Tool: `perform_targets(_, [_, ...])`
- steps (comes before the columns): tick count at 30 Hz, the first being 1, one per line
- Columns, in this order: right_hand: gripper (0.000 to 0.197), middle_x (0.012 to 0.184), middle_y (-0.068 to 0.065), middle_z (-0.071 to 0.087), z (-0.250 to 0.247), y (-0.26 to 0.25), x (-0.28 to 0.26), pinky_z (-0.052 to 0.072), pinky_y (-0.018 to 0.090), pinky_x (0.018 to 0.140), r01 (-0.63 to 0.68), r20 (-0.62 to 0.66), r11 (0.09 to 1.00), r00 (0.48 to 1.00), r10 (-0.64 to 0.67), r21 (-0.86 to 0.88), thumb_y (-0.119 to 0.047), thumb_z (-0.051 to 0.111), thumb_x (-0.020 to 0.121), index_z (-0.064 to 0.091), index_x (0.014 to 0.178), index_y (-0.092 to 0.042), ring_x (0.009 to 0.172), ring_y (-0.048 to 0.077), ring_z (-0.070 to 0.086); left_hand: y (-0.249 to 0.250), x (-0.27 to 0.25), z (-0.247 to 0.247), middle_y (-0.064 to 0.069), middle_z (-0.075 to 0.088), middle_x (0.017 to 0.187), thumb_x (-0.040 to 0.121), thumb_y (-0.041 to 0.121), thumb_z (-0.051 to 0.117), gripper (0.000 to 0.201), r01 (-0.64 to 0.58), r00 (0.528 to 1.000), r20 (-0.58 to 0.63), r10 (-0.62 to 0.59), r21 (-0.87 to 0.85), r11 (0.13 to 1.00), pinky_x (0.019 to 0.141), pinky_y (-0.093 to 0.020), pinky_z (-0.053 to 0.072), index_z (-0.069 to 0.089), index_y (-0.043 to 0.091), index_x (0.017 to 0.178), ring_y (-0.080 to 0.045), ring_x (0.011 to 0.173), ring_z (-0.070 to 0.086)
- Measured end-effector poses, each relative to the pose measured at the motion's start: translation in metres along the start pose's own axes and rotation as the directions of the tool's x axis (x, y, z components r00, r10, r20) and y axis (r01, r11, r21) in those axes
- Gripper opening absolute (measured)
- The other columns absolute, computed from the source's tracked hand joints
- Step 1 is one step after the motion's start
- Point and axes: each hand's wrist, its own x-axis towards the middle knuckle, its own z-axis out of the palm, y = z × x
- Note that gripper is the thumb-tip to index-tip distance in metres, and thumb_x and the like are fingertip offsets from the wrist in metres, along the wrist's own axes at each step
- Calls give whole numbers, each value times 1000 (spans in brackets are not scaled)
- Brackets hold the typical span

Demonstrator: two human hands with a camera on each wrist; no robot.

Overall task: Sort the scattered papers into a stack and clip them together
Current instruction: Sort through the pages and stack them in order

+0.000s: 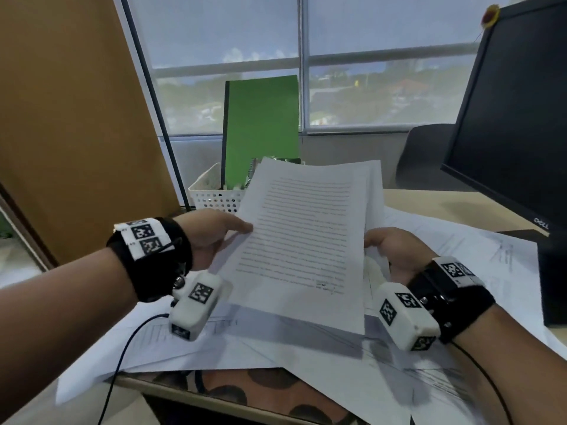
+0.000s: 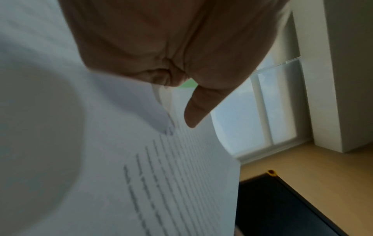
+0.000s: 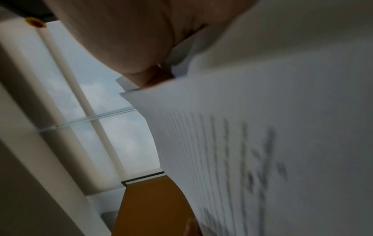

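The left hand [image 1: 214, 237] pinches the printed sheets [image 1: 303, 240] at their nine-o'clock edge, thumb on top; the right hand [image 1: 395, 253] grips the three-o'clock edge. Thin, flat loose papers [image 1: 352, 366] litter the desk [image 1: 435, 204] beneath.

The white basket [image 1: 214, 194] blocks the far side of the desk, with the green folder [image 1: 264, 124] standing upright in it. Right of the basket, the black monitor [image 1: 515, 118] walls off that side. Nearer than the basket, loose papers [image 1: 306, 357] cover the desk, and a raised sheaf [image 1: 306, 240] hangs over them.
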Motion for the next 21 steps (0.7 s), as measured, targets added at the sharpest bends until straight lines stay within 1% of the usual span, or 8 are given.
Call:
perform_targets(4, [34, 88, 17, 68, 3, -3, -1, 55, 44, 74, 93, -37, 979, 995, -88, 180, -32, 52, 96, 72, 84, -6, 74, 34, 66, -16, 4, 25, -21, 70, 131, 102, 2, 54, 34, -42, 999, 17, 44, -59, 997, 101, -45, 57, 64, 1, 135, -29, 106, 72])
perform_targets(7, [65, 118, 10, 73, 8, -4, -5, 49, 55, 101, 147, 13, 951, 988, -156, 273, -69, 52, 88, 71, 122, -17, 110, 35, 69, -21, 8, 41, -17, 74, 124, 102, -8, 47, 35, -221, 970, -99, 220, 2, 975, 104, -56, 54, 63, 8, 129, -37, 112, 72])
perform_targets(9, [40, 119, 6, 74, 15, -3, -8, 48, 56, 105, 275, -24, 946, 961, -276, 173, -46, 63, 93, 69, 124, -21, 114, 31, 69, -19, 5, 51, -9, 77, 116, 100, -4, 52, 30, -362, 905, -197, 378, 115, 925, 96, -54, 59, 60, 18, 118, -33, 103, 75])
perform_targets(11, [21, 111, 2, 76, 20, -5, -13, 54, 53, 99, 462, -178, 881, 863, -472, -98, -14, 67, 94, 68, 113, -23, 105, 26, 71, -16, -3, 59, 2, 75, 111, 100, 1, 52, 26, -485, 813, -236, 532, 231, 843, 90, -42, 63, 55, 23, 115, -22, 100, 74])
perform_targets(13, [24, 109, -1, 74, 24, -9, -20, 57, 47, 94, 556, -239, 800, 764, -599, -227, -9, 65, 95, 64, 115, -23, 103, 22, 71, -14, -18, 68, 11, 67, 109, 104, 2, 49, 25, -599, 697, -246, 674, 317, 735, 77, -20, 61, 47, 21, 120, -8, 96, 68])
perform_targets(16, [28, 111, -6, 70, 28, -11, -32, 58, 35, 86, 650, -270, 733, 683, -679, -201, -13, 64, 98, 59, 123, -23, 103, 14, 68, -17, -37, 79, 9, 60, 115, 104, 1, 45, 31, -721, 534, -257, 806, 360, 592, 84, -27, 58, 40, 22, 127, -7, 105, 62])
perform_targets(18, [31, 110, -4, 71, 31, -8, -33, 57, 36, 86, 641, -245, 727, 685, -686, -244, -15, 68, 93, 60, 122, -20, 102, 17, 68, -26, -35, 80, 9, 60, 115, 102, -1, 46, 32, -721, 558, -270, 785, 312, 619, 88, -33, 56, 41, 22, 124, -7, 107, 61])
perform_targets(21, [25, 102, -4, 73, 32, -5, -27, 58, 36, 83, 532, -195, 801, 784, -589, -276, -11, 70, 87, 64, 109, -23, 97, 18, 70, -40, -21, 73, 2, 71, 117, 86, 9, 60, 40, -614, 734, -296, 612, 98, 783, 93, -43, 56, 55, 21, 124, -18, 110, 67])
